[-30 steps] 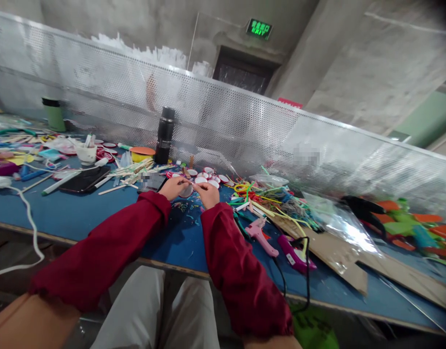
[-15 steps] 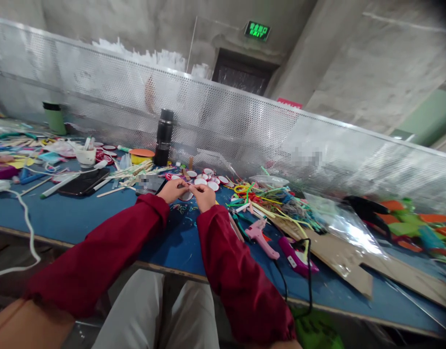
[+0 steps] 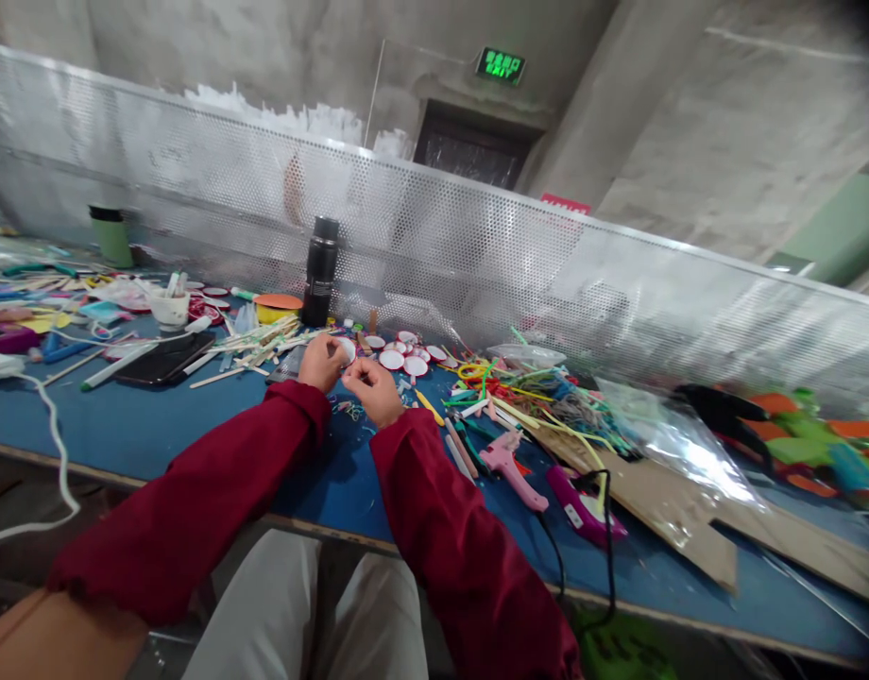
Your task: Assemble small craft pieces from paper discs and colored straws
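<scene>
My left hand is closed around a small round white disc with a red rim, held just above the blue table. My right hand sits right beside it, fingers curled in a pinch at the disc's edge; what it pinches is too small to name. Both arms wear dark red sleeves. More red-rimmed white discs lie on the table just beyond my hands. Small coloured scraps lie under my hands.
A black bottle stands behind the discs before a perforated metal screen. Wooden sticks, a black phone and a white cup lie left. Pink glue guns with cords, coloured pipe cleaners, cardboard and a plastic bag lie right.
My hands have drawn closer together and shifted slightly left; the disc now stands more upright in my left hand. The view has swung a little.
</scene>
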The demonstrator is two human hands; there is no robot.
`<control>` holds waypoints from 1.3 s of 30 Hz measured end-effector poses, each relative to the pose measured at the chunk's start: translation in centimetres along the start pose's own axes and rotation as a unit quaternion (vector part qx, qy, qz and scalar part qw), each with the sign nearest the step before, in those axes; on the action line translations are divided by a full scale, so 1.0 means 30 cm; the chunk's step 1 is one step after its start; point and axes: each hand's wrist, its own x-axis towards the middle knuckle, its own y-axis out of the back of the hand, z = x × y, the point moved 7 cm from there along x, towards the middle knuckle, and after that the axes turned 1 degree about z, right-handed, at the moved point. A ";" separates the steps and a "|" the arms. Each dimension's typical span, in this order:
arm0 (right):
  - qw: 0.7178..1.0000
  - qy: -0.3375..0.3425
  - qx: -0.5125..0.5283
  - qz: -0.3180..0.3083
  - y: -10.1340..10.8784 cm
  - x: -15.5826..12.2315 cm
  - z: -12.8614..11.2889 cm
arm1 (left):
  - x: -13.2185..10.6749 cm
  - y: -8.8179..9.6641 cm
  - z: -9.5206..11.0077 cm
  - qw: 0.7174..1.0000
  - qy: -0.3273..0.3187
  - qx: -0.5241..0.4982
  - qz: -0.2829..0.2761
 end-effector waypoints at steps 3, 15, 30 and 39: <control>0.992 -0.056 0.112 -0.024 -0.039 -0.004 0.032 | -0.014 0.029 0.048 0.997 -0.048 0.044 0.035; 0.972 -0.102 0.166 0.133 0.010 -0.005 0.104 | -0.016 0.005 0.076 0.978 -0.150 0.147 0.003; 0.966 -0.038 0.024 0.254 0.185 0.031 0.158 | -0.097 -0.111 0.143 0.937 -0.219 0.176 -0.209; 0.974 -0.085 0.128 0.168 0.160 0.049 0.213 | -0.133 -0.112 0.192 0.916 -0.249 0.163 -0.268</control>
